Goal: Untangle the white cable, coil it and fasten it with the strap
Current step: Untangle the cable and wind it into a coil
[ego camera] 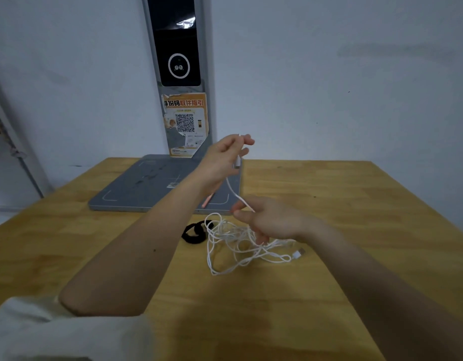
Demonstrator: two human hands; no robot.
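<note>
A thin white cable [233,246] lies in a loose tangle on the wooden table [355,204], its USB plug [298,254] at the right end. My left hand [225,157] is raised above the table and pinches the cable's other end near its connector. From there the cable runs down to my right hand [266,220], which hovers over the tangle with the cable passing between thumb and fingers. A black strap [193,231] lies curled on the table just left of the tangle.
A grey flat base plate [147,186] of a tall kiosk stand [179,61] with a dark screen and an orange QR sticker sits at the table's far edge against the white wall. A metal rack stands at far left.
</note>
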